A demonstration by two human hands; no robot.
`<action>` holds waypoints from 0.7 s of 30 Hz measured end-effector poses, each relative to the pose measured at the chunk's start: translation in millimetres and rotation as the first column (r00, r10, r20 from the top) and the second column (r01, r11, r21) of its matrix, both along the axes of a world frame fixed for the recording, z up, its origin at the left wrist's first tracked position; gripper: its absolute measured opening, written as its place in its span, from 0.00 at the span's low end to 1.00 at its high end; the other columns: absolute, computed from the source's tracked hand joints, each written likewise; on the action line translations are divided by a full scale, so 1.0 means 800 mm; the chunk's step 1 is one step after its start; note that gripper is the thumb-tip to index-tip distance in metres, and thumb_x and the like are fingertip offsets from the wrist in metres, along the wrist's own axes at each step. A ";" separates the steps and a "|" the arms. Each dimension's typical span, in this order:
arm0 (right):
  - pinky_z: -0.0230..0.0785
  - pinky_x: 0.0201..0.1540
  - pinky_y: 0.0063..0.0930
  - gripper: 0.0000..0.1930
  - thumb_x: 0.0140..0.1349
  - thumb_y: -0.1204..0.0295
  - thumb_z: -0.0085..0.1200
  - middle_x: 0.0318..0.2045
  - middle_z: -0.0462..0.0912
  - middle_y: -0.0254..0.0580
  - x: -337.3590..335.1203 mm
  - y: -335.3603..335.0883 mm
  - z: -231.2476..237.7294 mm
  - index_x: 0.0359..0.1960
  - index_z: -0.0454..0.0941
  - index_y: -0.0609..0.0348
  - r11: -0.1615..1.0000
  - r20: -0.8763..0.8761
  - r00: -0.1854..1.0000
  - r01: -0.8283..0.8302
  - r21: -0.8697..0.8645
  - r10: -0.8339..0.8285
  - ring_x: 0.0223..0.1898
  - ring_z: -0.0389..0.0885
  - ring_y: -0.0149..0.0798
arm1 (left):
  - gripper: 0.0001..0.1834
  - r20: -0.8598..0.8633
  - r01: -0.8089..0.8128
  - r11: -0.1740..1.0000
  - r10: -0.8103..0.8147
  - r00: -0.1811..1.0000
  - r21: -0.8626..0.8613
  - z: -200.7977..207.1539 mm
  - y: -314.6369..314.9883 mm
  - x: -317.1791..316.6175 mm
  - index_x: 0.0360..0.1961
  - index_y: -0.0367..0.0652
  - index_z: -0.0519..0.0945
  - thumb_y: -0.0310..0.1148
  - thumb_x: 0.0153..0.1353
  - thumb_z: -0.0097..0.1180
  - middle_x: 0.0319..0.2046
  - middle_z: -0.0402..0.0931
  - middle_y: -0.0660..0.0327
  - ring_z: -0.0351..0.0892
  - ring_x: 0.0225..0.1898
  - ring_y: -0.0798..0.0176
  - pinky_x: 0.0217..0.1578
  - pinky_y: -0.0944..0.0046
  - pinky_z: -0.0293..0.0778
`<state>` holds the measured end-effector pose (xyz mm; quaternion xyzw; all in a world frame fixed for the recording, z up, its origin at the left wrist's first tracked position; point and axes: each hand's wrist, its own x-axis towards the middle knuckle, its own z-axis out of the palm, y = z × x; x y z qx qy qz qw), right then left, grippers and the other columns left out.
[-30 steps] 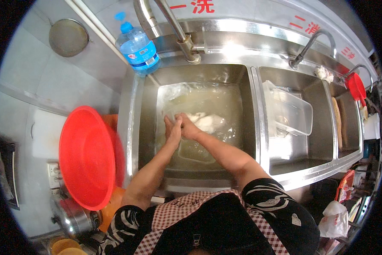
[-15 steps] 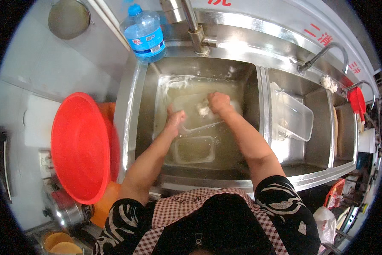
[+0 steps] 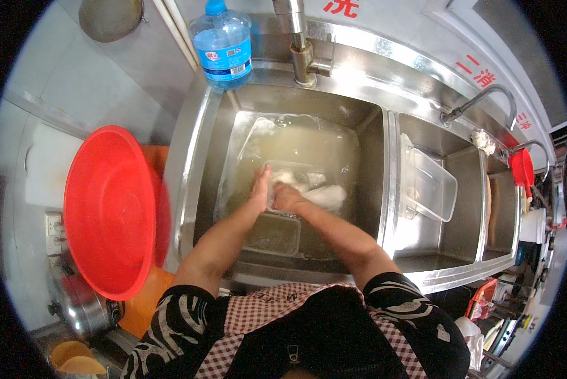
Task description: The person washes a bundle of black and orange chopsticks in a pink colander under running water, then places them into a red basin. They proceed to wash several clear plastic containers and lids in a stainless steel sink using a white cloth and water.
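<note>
Both hands work over the cloudy water in the large left basin of a steel sink (image 3: 384, 183). My left hand (image 3: 261, 188) grips the left side of a clear plastic container (image 3: 272, 169), its fingers along the wall. Inside that container, near its left end, my right hand (image 3: 286, 197) is closed on what looks like a white cloth (image 3: 324, 197); its fingertips are partly hidden and the cloth is blurred. Just below my hands, a second clear plastic container (image 3: 271, 235) lies under the water. Suds float along the far left of the basin.
The middle basin holds clear containers (image 3: 432, 186). A blue bottle (image 3: 223, 54) stands at the back left corner, beside a faucet (image 3: 302, 66). Left of the sink is a large red tub (image 3: 110, 211). A red ladle (image 3: 522, 165) hangs at the far right.
My right hand has moved left and nearer, from the container's far right to its left end close to my left hand. The white cloth now shows more. The view has shifted slightly.
</note>
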<state>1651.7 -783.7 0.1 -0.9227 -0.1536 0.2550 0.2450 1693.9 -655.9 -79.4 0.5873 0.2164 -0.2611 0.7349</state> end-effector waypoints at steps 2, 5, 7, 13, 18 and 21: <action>0.69 0.50 0.40 0.18 0.51 0.57 0.51 0.44 0.79 0.49 0.007 0.020 -0.009 0.40 0.80 0.51 0.992 0.022 0.993 0.117 -0.047 -0.116 0.48 0.77 0.48 | 0.38 -0.026 0.006 0.999 -0.007 1.000 -0.052 -0.010 0.007 0.003 0.64 0.48 0.56 0.57 0.59 0.46 0.55 0.64 0.52 0.66 0.52 0.53 0.49 0.52 0.66; 0.72 0.46 0.41 0.18 0.54 0.56 0.49 0.43 0.80 0.48 0.029 0.026 -0.016 0.38 0.80 0.55 0.936 -0.008 0.938 0.345 -0.071 -0.346 0.44 0.79 0.47 | 0.38 -0.092 0.011 0.997 -0.018 0.996 -0.078 0.004 0.012 0.003 0.64 0.47 0.56 0.58 0.60 0.45 0.57 0.61 0.53 0.63 0.56 0.52 0.54 0.53 0.63; 0.73 0.43 0.41 0.18 0.55 0.56 0.48 0.41 0.81 0.47 0.047 0.014 -0.023 0.38 0.80 0.56 0.886 0.061 0.891 0.453 -0.099 -0.449 0.42 0.80 0.47 | 0.37 -0.180 -0.020 0.997 0.033 0.983 0.078 0.026 -0.009 -0.006 0.64 0.47 0.56 0.58 0.60 0.44 0.57 0.62 0.53 0.64 0.55 0.52 0.54 0.52 0.63; 0.72 0.39 0.42 0.16 0.53 0.55 0.51 0.36 0.81 0.50 0.050 -0.006 -0.022 0.32 0.81 0.54 0.907 0.258 0.876 0.421 0.008 -0.408 0.39 0.80 0.51 | 0.35 -0.165 0.009 0.996 -0.023 0.986 -0.090 0.022 -0.021 0.004 0.61 0.48 0.61 0.60 0.61 0.42 0.54 0.65 0.53 0.67 0.51 0.52 0.50 0.48 0.66; 0.69 0.46 0.42 0.15 0.55 0.57 0.48 0.45 0.77 0.50 0.033 -0.013 -0.004 0.37 0.78 0.52 0.987 0.037 0.987 0.157 0.047 -0.158 0.45 0.75 0.52 | 0.36 -0.311 0.075 0.992 -0.103 0.945 -0.103 0.043 -0.003 0.005 0.60 0.42 0.63 0.59 0.60 0.43 0.54 0.66 0.52 0.65 0.53 0.54 0.53 0.53 0.63; 0.66 0.50 0.43 0.16 0.53 0.58 0.49 0.47 0.77 0.50 0.032 -0.015 -0.032 0.41 0.79 0.49 0.995 0.002 0.995 0.097 0.014 -0.097 0.47 0.75 0.51 | 0.35 -0.229 0.078 0.997 -0.082 0.970 -0.028 0.006 -0.004 0.006 0.60 0.41 0.63 0.57 0.61 0.43 0.55 0.66 0.53 0.64 0.55 0.54 0.55 0.56 0.60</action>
